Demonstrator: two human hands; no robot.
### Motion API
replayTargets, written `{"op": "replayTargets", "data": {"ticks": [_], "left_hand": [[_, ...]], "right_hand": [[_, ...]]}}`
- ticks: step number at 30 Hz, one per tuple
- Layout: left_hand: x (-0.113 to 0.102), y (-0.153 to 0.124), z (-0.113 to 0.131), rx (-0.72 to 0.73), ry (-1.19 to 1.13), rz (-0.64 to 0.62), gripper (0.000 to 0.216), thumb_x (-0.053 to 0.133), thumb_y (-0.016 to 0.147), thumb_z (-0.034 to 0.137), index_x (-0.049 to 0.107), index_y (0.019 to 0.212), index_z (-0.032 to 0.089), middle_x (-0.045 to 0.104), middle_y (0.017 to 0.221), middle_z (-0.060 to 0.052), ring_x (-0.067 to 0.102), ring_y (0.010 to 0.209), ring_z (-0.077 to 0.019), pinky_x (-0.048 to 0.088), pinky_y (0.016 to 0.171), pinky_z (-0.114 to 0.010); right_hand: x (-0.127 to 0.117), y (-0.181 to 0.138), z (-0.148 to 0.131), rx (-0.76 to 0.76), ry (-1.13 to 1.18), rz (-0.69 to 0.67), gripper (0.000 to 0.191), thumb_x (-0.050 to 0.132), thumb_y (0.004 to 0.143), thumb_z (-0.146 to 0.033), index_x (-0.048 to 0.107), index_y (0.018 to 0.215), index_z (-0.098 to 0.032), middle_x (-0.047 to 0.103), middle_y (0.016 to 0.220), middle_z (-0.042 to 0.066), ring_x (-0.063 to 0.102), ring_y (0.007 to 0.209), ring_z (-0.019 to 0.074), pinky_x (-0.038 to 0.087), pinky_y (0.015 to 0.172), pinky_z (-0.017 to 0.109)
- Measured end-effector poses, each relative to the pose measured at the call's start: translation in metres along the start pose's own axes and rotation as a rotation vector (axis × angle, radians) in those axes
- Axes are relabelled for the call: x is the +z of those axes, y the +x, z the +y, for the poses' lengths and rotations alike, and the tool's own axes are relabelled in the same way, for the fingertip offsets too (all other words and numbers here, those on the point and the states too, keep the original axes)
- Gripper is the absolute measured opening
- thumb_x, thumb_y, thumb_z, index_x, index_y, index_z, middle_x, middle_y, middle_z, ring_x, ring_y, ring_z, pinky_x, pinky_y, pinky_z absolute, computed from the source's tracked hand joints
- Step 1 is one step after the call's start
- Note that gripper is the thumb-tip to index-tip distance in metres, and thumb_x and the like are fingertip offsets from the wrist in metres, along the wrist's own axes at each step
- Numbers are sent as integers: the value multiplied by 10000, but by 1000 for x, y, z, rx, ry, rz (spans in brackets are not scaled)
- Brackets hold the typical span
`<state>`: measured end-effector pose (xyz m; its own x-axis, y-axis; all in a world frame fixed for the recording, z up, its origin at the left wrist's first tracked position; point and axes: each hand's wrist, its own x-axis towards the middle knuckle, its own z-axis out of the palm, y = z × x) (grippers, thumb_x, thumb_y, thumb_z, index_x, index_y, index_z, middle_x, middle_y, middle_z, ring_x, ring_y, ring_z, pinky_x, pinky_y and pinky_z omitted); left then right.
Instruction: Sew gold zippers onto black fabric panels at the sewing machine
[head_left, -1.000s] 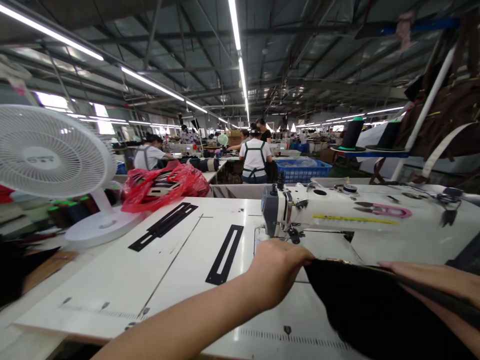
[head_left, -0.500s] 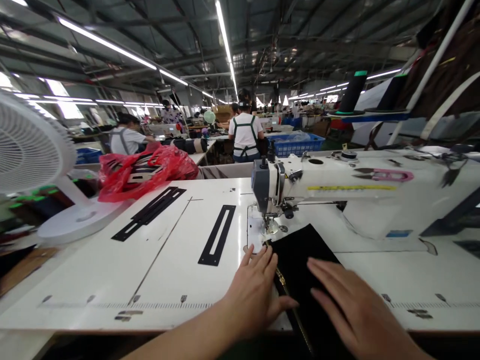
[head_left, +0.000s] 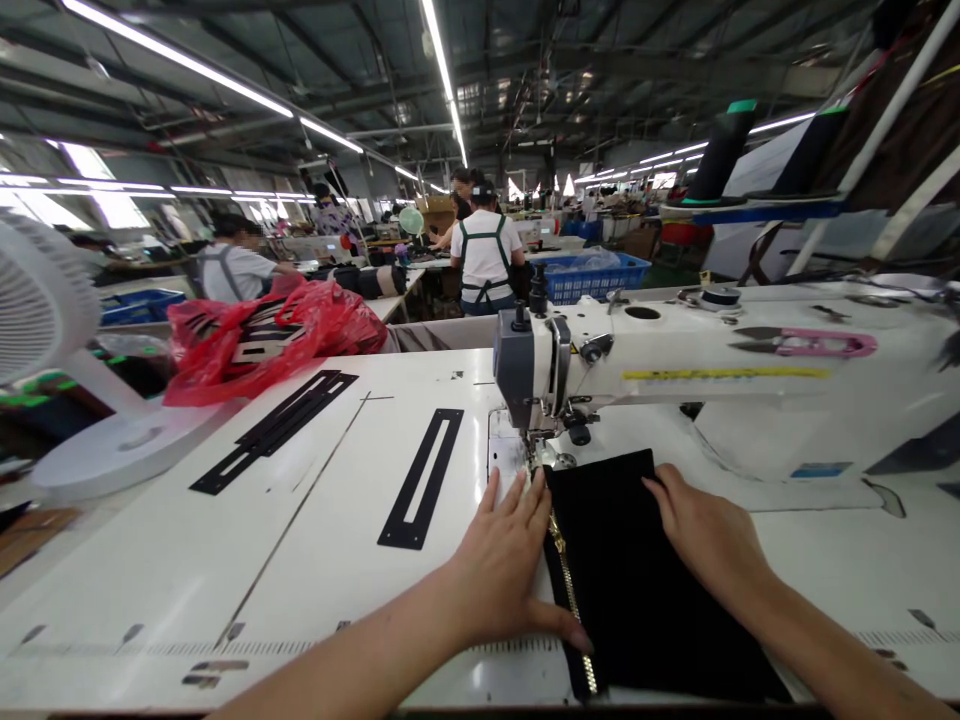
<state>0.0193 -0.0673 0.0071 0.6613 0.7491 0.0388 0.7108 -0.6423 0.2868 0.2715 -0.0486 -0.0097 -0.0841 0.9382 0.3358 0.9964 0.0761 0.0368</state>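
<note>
A black fabric panel (head_left: 637,580) with a gold zipper (head_left: 568,590) along its left edge lies flat on the white sewing table (head_left: 315,540). Its far corner sits under the needle of the white sewing machine (head_left: 675,370). My left hand (head_left: 506,560) lies flat with fingers stretched out, beside the zipper edge and touching it. My right hand (head_left: 701,530) rests open on the fabric's upper right corner, fingers pressing down.
Two black slotted templates (head_left: 424,480) (head_left: 277,428) lie on the table to the left. A red plastic bag (head_left: 270,335) and a white fan (head_left: 52,330) stand further left. Pink snips (head_left: 806,343) rest on the machine arm. Other people work at tables behind.
The fabric slid forward under the needle and now lies flat. Both hands moved with it; my right hand shifted up to the fabric's far right corner.
</note>
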Motion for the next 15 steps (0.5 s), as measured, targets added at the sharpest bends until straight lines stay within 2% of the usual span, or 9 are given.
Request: {"op": "replayTargets", "data": {"ticks": [2,4,7,9,12,15], "left_hand": [[0,1,1,1,15,-2,1202,393,565,877,147,1430,81,119,1483,-206,36,1368,-372,-10,1095,-564],[0,1,1,8,25,-2,1211,380,553,886,151,1430,81,124,1482,-209,31,1367,-376,-4,1093,-570],[0,3,0,13,23,-6,1216,375,550,891,157,1428,80,125,1484,-209,29,1366,-382,-18,1090,-573],[0,3,1,12,22,-11,1212,373,558,889,148,1429,76,123,1485,-209,25,1365,-385,-23,1090,-568],[-1,4,2,4,41,-10,1199,394,578,872,146,1427,62,128,1484,-217,26,1361,-398,-11,1087,-571],[-2,5,3,-5,52,-11,1156,427,601,843,185,1419,63,144,1484,-211,14,1358,-412,8,1082,-588]], "right_hand": [[-1,-1,0,-47,-140,-44,316,277,931,-297,560,944,-158,607,528,54,583,463,231,274,415,274],[-7,2,-4,-92,-228,-13,291,311,919,-221,585,929,-123,626,574,82,602,515,243,353,451,303],[-17,4,-21,-274,-198,176,289,360,883,-127,599,1025,-50,663,933,192,628,843,301,472,711,420],[-17,-3,-36,-473,-18,236,345,389,879,-150,551,1165,-42,576,1191,205,549,1079,300,440,893,460],[-9,-23,-49,-645,232,110,469,407,878,-209,412,1331,-87,449,1356,157,411,1255,246,379,1006,465],[-8,-43,-47,-652,268,1,550,436,875,-264,307,1397,-149,361,1418,122,329,1305,249,349,1025,497]]}}
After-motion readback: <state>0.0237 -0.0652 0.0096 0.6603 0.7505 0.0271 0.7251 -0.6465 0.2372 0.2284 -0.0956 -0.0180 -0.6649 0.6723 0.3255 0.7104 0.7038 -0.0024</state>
